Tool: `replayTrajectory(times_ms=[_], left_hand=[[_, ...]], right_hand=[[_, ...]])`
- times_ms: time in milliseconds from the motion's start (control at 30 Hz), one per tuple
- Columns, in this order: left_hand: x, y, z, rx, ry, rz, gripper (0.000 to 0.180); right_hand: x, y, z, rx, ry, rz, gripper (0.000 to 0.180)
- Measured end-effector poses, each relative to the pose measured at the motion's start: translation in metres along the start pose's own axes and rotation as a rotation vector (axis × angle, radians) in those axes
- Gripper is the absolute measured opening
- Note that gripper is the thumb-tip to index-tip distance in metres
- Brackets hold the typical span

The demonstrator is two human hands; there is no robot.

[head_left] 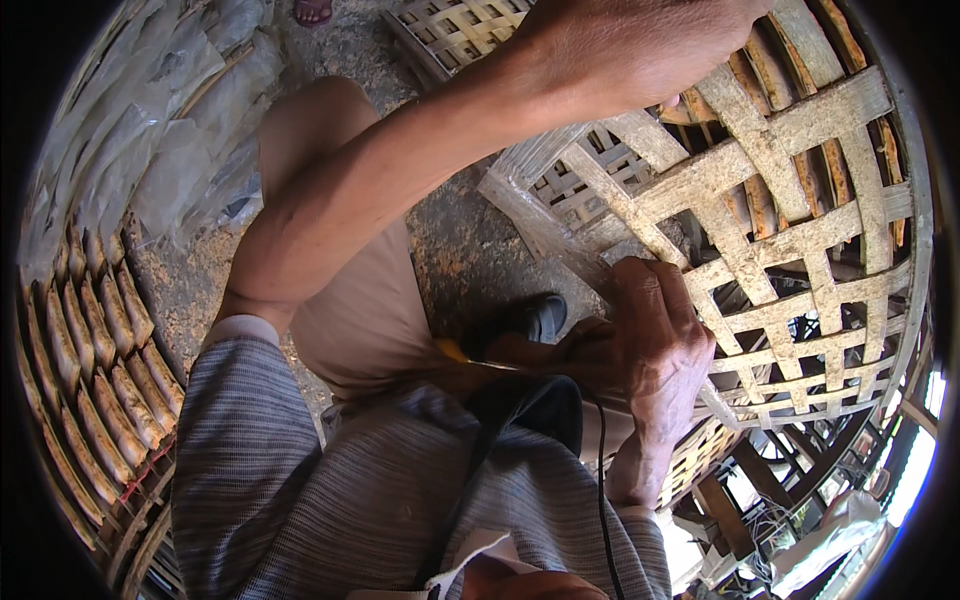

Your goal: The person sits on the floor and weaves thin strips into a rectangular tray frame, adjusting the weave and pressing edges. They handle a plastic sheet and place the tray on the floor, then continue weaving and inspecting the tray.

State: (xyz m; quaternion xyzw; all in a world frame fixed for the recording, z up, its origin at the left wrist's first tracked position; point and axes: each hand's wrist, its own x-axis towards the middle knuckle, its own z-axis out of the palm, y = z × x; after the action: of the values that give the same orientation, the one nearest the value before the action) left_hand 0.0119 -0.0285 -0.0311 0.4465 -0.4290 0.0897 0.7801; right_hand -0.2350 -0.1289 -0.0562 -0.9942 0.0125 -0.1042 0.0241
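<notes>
A large woven bamboo rack (720,210) stands tilted at my right, with wide gaps between its pale, speckled slats. My right hand (660,335) is closed round the lower edge bar of this rack, knuckles up. Across the view reaches my left arm, and my left hand (635,55) is over the rack's upper part. Its fingers are mostly hidden behind the hand; only a fingertip shows beside a slat. Rows of long brown strips (757,205) show through the gaps in the rack.
On the left, more brown strips (115,420) lie in rows beside crumpled clear plastic sheeting (190,165). Another woven rack (460,35) is at the far side on the rough floor (450,255). A dark shoe (545,318) is between my knees. White plastic (830,540) hangs at lower right.
</notes>
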Motion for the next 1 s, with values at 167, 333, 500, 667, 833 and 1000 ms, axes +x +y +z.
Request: replayTrajectory(times_ms=[167,333,500,667,833,1000], left_hand=[[-0.003,0.007,0.002,0.013,0.012,0.009,0.032],[-0.003,0.005,0.001,-0.010,0.010,0.023,0.033],[-0.002,0.008,0.005,-0.051,0.002,0.009,0.033],[-0.006,0.008,0.016,-0.005,0.068,0.032,0.033],[0.000,-0.003,0.004,-0.048,-0.032,0.012,0.032],[-0.005,0.006,0.012,0.063,0.017,0.030,0.034]], right_hand=[[0.004,-0.003,0.001,0.087,-0.050,0.014,0.043],[0.006,-0.008,-0.018,-0.014,-0.169,0.033,0.042],[0.005,0.003,-0.009,-0.020,-0.112,-0.041,0.041],[0.009,-0.004,-0.015,-0.081,-0.205,-0.017,0.042],[0.004,0.000,-0.032,-0.082,-0.247,0.018,0.040],[-0.008,0.011,-0.023,0.092,-0.041,0.060,0.036]])
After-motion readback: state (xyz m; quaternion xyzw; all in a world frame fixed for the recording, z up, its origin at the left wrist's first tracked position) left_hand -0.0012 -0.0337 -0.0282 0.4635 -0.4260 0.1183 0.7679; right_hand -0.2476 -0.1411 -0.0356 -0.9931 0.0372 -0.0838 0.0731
